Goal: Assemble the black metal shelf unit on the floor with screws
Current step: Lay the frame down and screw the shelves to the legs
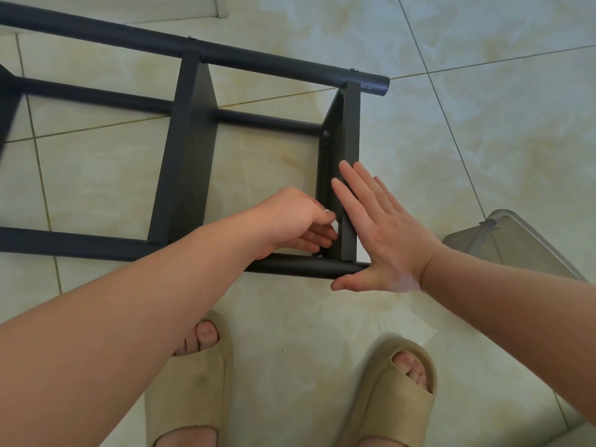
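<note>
The black metal shelf unit (190, 146) lies on its side on the tiled floor, with round tubes running left to right and flat shelf panels between them. My right hand (380, 233) is flat and open, fingers straight, pressing against the outer face of the end shelf panel (350, 130) by the near tube's end (322, 269). My left hand (296, 221) reaches inside that panel with curled fingers, pinching something small and pale; I cannot tell what it is. Screw heads (326, 133) show on the panel's inner flange and on the far tube.
My two feet in beige slippers (390, 391) stand on the floor just below the frame. A clear plastic container (509, 243) sits at the right, close to my right forearm. A white edge (222, 8) shows at the top.
</note>
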Demonstrator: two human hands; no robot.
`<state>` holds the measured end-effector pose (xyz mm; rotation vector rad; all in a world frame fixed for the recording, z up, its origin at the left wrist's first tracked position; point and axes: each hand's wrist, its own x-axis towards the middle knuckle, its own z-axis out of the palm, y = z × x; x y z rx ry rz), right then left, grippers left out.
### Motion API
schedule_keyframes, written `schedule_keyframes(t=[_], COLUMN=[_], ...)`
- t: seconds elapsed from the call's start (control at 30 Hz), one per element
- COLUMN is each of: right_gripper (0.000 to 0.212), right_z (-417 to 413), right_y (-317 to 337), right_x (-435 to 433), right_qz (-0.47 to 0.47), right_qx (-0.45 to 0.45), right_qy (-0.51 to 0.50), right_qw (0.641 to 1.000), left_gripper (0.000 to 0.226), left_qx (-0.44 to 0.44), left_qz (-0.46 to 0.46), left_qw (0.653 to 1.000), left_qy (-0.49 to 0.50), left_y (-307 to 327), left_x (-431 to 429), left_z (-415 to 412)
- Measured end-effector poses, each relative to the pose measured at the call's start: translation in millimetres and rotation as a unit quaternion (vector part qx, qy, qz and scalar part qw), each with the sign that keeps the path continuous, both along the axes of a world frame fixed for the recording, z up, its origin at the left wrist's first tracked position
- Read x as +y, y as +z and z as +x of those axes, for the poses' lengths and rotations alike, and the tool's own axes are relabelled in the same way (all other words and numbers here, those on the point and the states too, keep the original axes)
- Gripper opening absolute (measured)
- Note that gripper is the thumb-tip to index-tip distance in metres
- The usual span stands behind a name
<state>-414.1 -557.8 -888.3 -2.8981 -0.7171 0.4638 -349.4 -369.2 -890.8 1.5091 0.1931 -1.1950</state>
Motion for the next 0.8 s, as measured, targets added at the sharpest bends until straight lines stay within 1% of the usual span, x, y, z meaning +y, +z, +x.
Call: schedule_keyframes(t=[0.23, 0.47, 0.8], right_gripper=[0.131, 0.131, 0.131], right_z=[0.2, 0.2, 0.4], right_y=[0.8, 1.7, 1.9], right_x=[0.3, 0.5, 0.6], right_qz=[-0.009, -0.011, -0.015], right_qx=[0.005, 0.002, 0.004], right_qy=[-0.001, 0.001, 0.002], right_qw=[1.0, 1.0, 1.0], left_gripper=[0.013, 0.017, 0.022], left_qx=[-0.01, -0.06, -0.106], left_qz=[0.001, 0.009, 0.018], left_qw=[1.0, 0.993, 0.972], left_qy=[-0.028, -0.102, -0.21], left_y=[-0.6, 1.9, 3.8], left_x=[2.9, 8.5, 21.3], left_z=[1.5, 6.7, 12.0])
